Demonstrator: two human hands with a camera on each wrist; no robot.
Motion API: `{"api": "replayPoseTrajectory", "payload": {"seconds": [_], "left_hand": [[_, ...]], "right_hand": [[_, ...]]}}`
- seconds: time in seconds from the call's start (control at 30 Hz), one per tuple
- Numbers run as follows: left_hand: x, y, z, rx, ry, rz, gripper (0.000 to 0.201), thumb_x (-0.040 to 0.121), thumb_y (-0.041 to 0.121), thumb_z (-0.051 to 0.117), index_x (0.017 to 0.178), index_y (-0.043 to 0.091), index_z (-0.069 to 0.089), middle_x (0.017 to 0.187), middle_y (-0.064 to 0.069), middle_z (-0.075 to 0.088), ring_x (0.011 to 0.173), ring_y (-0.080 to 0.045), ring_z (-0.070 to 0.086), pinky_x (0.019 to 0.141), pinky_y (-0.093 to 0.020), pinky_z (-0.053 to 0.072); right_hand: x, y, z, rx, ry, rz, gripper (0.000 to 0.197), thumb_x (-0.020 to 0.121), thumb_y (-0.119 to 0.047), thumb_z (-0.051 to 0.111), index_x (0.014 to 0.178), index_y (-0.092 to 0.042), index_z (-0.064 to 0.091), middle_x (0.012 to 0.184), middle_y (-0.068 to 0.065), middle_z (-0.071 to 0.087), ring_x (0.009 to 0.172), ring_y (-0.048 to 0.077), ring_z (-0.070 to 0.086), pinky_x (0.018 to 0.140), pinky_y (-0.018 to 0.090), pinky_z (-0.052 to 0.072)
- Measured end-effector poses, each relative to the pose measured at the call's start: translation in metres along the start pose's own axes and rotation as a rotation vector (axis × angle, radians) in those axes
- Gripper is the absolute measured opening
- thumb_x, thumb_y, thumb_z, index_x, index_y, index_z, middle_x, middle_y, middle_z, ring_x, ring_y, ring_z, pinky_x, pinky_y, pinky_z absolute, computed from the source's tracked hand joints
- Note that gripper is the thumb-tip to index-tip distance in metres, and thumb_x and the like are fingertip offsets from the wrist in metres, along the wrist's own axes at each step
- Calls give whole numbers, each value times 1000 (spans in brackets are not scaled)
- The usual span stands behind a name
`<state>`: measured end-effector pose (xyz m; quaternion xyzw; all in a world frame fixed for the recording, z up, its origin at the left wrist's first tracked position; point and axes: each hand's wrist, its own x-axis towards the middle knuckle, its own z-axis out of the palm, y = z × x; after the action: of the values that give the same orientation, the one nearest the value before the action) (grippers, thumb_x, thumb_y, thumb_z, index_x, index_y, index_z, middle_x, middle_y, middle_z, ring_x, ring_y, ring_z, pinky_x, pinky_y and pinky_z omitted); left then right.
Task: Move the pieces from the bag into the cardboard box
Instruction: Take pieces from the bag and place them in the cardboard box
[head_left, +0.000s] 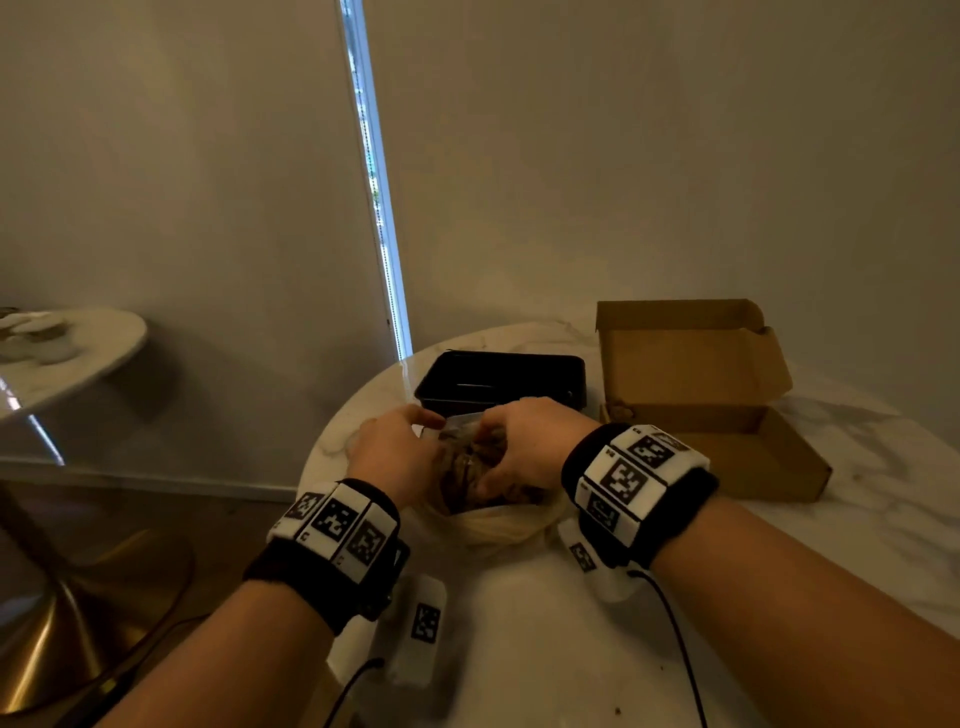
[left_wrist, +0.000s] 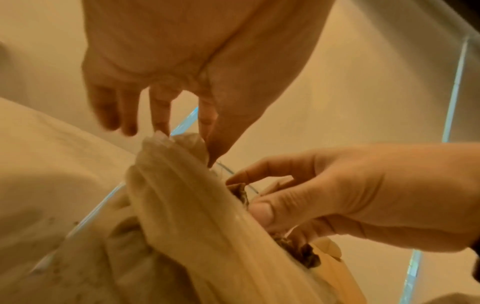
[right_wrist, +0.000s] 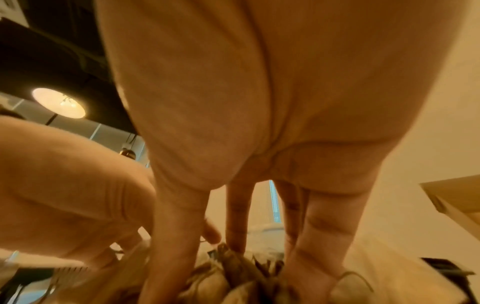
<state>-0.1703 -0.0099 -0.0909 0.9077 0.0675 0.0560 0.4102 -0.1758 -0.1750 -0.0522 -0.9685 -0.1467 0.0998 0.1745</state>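
Both wrists, each banded with black-and-white marker blocks, sit nearest the head camera, low over the marble tabletop (head_left: 519, 649). On the left, the left hand (head_left: 397, 457) pinches the pale rim of the plastic bag (head_left: 506, 522) and holds it up and open; the left wrist view shows thumb and fingertips closed on that bunched film. Just beside it, the right hand (head_left: 524, 452) reaches into the mouth of the bag, its fingers curled down among the brown pieces (head_left: 470, 475); whether it already grips any I cannot tell. Behind the hands lies a black tray (head_left: 501, 382). Further right stands the cardboard box (head_left: 711, 415), lid up, with a small brown heap in its near-left corner.

Judging by that heap, a little has gone across, while the bag looks well filled, so most of the work is left.

Only the head view shows the box and the tray whole. Fingertips among the pieces come clear only in the right wrist view.
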Motion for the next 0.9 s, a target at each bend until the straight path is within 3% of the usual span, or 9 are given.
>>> {"api": "replayPoseTrajectory", "payload": {"seconds": [0.1,0.27,0.37,0.43,0.53,0.6,0.7,0.77,0.9], "left_hand": [[2,-8,0,-104,-74,1,22,97,13,60,108,31,66,95,1,64,81,-7,61,63,-22,52],[3,-7,2,-148,-85,2,36,95,-1,56,103,32,70,92,3,64,81,-9,63,57,-18,51],[3,-8,2,-205,-81,2,37,94,-3,55,106,29,71,92,5,63,81,-5,62,59,-17,52],[3,-9,2,-222,-77,3,38,94,-4,55,106,28,70,92,5,64,81,-5,62,59,-15,51],[3,-8,3,-228,-73,7,37,95,-1,56,111,29,72,107,-3,67,93,-15,66,73,-26,59],[3,-8,4,-223,-58,10,37,95,1,57,115,28,72,110,-4,67,96,-17,67,81,-31,60],[6,-11,2,-235,-35,15,36,97,2,57,116,28,73,109,-1,65,90,-11,63,74,-26,58],[7,-13,0,-245,-22,10,36,97,2,57,117,27,73,112,-2,66,90,-11,63,70,-23,55],[11,-13,-2,-244,3,8,36,96,2,56,117,26,73,114,-4,67,93,-15,65,78,-29,58]], "right_hand": [[6,-6,8,-128,0,2,58,80,-38,84,133,-32,62,128,3,52,114,26,56,95,37,52],[8,-7,7,-89,48,-11,27,89,-16,74,116,-21,73,116,3,67,106,22,63,78,29,50],[8,-6,7,-76,63,-7,23,89,-15,73,112,-19,74,112,4,69,102,23,65,80,30,54],[8,-6,11,-117,46,-12,27,90,-18,71,118,-20,70,118,4,64,106,25,62,85,33,54],[8,-8,15,-192,23,-7,39,92,-20,67,131,-27,62,128,6,53,116,30,56,98,44,52],[10,-6,14,-151,53,-8,35,91,-14,68,124,-25,66,125,5,59,112,28,59,91,40,54],[10,3,5,21,113,-4,24,86,-16,76,106,-28,70,117,0,64,101,21,61,73,28,50],[7,8,-2,132,141,-4,24,84,-22,80,101,-33,68,116,-3,64,102,18,62,73,27,50],[3,13,-14,265,147,-40,26,83,-25,82,104,-33,69,114,-5,64,102,16,62,70,24,50]]}}
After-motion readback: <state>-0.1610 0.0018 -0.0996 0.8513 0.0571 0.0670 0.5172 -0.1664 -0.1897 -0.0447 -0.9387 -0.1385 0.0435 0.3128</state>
